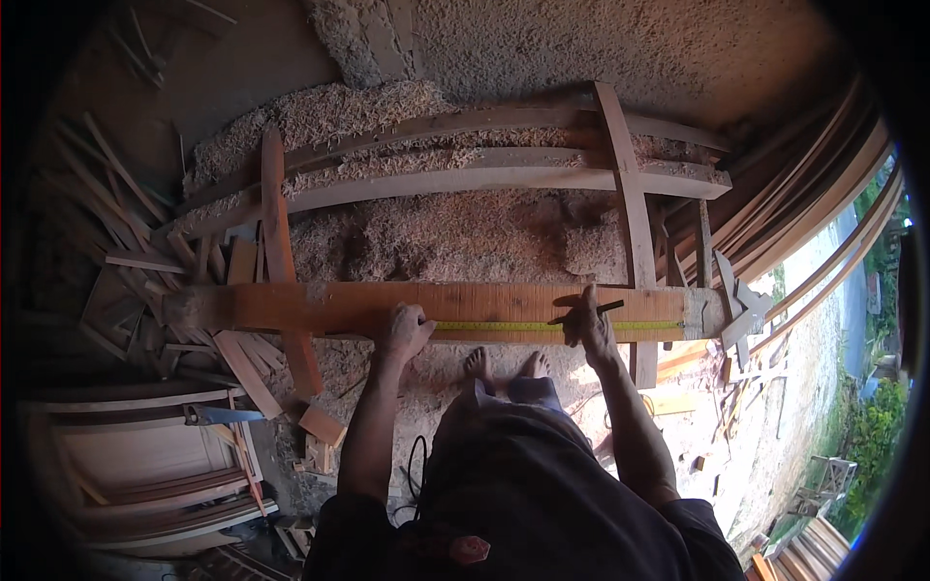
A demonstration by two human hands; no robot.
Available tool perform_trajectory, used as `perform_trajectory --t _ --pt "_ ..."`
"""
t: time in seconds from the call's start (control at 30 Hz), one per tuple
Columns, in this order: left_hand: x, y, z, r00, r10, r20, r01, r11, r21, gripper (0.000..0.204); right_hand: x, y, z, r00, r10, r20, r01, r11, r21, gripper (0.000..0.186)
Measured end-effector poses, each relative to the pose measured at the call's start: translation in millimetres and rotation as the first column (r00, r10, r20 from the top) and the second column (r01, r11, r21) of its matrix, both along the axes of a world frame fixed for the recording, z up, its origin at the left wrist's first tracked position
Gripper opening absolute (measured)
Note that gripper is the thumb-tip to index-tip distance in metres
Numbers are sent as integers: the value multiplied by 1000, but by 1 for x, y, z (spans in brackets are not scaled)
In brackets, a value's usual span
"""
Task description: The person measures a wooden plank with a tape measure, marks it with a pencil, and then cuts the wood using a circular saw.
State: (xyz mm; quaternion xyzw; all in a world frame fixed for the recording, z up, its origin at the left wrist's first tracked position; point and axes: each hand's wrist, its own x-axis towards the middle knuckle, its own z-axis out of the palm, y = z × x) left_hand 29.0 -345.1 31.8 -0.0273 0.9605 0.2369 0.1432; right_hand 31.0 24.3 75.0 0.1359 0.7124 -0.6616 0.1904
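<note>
On plank [387, 302]: yellow tape [504, 326] (pencil [587, 312])

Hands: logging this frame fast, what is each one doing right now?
Left hand: fingers curled, pressing the yellow tape measure onto the reddish plank.
Right hand: closed on a pencil at the tape.

We look straight down from a single head-worn fisheye camera, close above our own forearms, which enter from the near edge. The long plank [436, 305] runs left to right across the middle; straight edges bend toward the dark rim.
</note>
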Motion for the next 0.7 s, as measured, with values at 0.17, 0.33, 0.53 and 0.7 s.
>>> perform_trajectory --t 0.17,0.33,0.53,0.7 --pt "-9 -5 5 998 -65 -8 65 998 8 30 -10 -69 -25 987 37 -158 -63 985 -162 50" --pt "-13 -8 -1 997 -79 11 79 996 45 28 -14 -88 -52 926 232 -298 -269 959 -88 21" --pt "-10 -8 1 997 -73 -26 74 996 54 28 -17 -101 -66 813 405 -417 -336 913 231 12" --pt "-10 -8 -1 998 -64 -25 65 997 48 28 -18 -103 -69 777 445 -445 -353 894 277 11"
